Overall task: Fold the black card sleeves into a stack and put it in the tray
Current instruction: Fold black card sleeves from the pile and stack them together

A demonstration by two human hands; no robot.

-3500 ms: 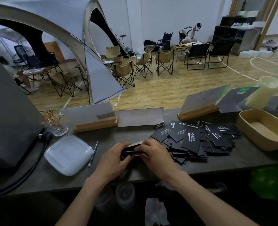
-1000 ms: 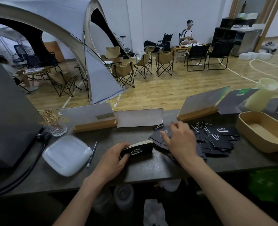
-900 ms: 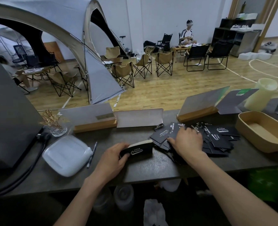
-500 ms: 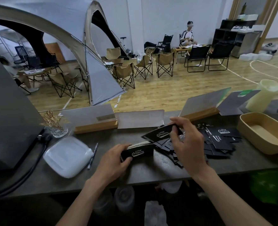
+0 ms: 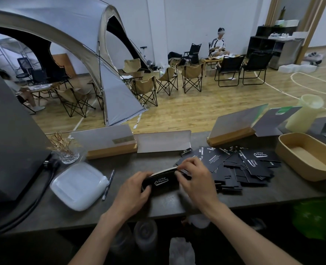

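Note:
A small stack of folded black card sleeves (image 5: 162, 180) with white lettering stands on edge on the dark counter, front centre. My left hand (image 5: 133, 190) grips its left end. My right hand (image 5: 194, 176) holds the right end, fingertips pinching the top sleeve against the stack. A loose pile of flat black sleeves (image 5: 240, 165) lies spread out to the right. The empty tan tray (image 5: 284, 157) sits at the far right of the counter.
A white plastic lid (image 5: 77, 186) and a pen (image 5: 108, 184) lie to the left. A glass of wire clips (image 5: 68, 153), wooden-based sign holders (image 5: 110, 150) (image 5: 233, 136) and a pale cup (image 5: 305, 113) line the back edge. A black machine (image 5: 9, 142) fills the left.
My right hand picked a single sleeve from the loose pile, lifted it and brought it left onto the stack held by my left hand.

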